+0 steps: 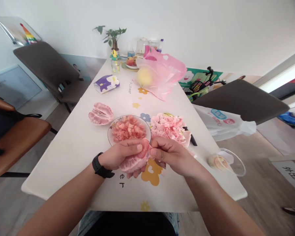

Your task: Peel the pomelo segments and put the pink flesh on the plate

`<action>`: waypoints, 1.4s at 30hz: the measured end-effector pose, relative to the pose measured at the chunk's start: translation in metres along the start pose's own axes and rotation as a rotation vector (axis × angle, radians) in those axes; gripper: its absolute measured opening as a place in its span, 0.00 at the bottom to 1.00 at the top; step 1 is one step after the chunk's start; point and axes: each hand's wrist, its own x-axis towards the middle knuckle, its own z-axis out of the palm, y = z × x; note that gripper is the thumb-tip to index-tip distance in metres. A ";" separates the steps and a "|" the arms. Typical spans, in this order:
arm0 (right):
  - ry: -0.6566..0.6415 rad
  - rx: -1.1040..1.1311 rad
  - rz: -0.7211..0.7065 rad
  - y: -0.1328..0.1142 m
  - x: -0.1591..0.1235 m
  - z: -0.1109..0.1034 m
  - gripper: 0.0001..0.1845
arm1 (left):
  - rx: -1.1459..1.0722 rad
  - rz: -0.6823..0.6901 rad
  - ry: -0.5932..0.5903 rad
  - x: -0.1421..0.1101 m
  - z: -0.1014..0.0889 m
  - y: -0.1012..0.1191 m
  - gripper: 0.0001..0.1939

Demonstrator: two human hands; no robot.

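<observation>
My left hand (125, 154), with a black watch on the wrist, is wrapped round a peeled chunk of pink pomelo (132, 164). Its thumb presses on a segment with bared red flesh. At the chunk's right edge my right hand (172, 154) pinches the pale membrane between thumb and forefinger. Just beyond both hands stands a round plate (109, 136) heaped with loose pomelo flesh (129, 127). Another peeled pomelo piece (100, 113) rests on the table left of the plate. To the right lies a pile of pink peel and membrane scraps (168, 126).
A knife's black handle (193, 140) sticks out from the scraps. Farther back are a tissue pack (107, 83) and a pink plastic bag (162, 72) with a yellow fruit inside. A clear plastic tub (226, 162) stands at the right table edge, near a hanging white bag (218, 124).
</observation>
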 end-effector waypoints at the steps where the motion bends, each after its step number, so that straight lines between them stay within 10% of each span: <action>1: 0.046 -0.007 0.007 0.002 0.002 -0.006 0.23 | -0.008 -0.001 -0.007 -0.001 -0.001 0.000 0.21; 8: 0.582 -0.343 -0.034 0.010 0.005 -0.057 0.20 | -0.050 0.074 -0.003 -0.008 -0.007 0.005 0.20; 17: 0.458 -1.009 -0.079 0.011 -0.013 -0.053 0.15 | -0.008 0.152 0.065 -0.003 -0.001 0.005 0.20; 33: 0.413 -1.303 0.272 0.019 -0.012 -0.056 0.16 | 0.223 0.196 0.322 0.001 0.005 0.005 0.20; 42: 0.482 -1.146 -0.241 -0.001 -0.016 -0.035 0.14 | 0.806 0.235 0.507 0.006 0.008 0.001 0.17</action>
